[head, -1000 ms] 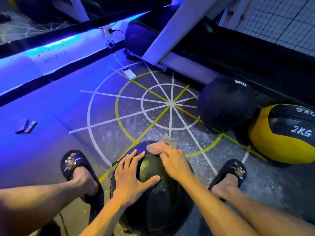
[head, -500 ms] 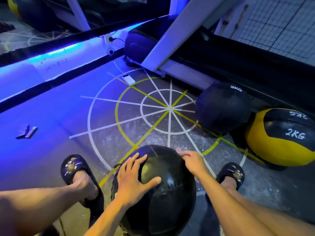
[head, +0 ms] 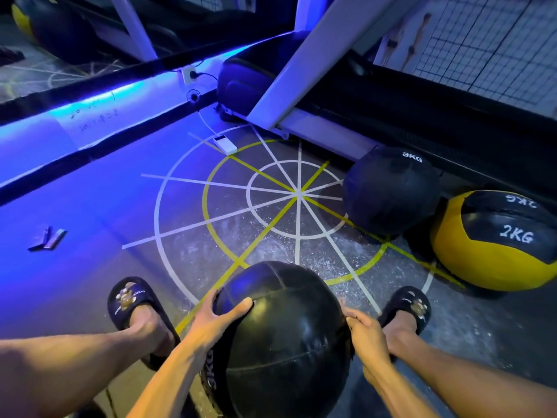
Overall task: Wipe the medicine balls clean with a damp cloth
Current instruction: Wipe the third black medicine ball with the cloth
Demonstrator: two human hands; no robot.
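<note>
Between the left hand and right hand, fingers curled against its sides, sits one black ball, apparently mid-clean, cloth unseen; two balls beyond the fingertips await.

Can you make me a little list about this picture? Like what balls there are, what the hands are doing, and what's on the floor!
Held ball: black 3KG ball, between the feet
Left hand: grips the ball's left side, thumb on top
Right hand: on the ball's right side; cloth not clearly visible
Other balls: black 3KG ball; yellow and black 2KG ball beside it
Floor: white and yellow circle lines
</note>
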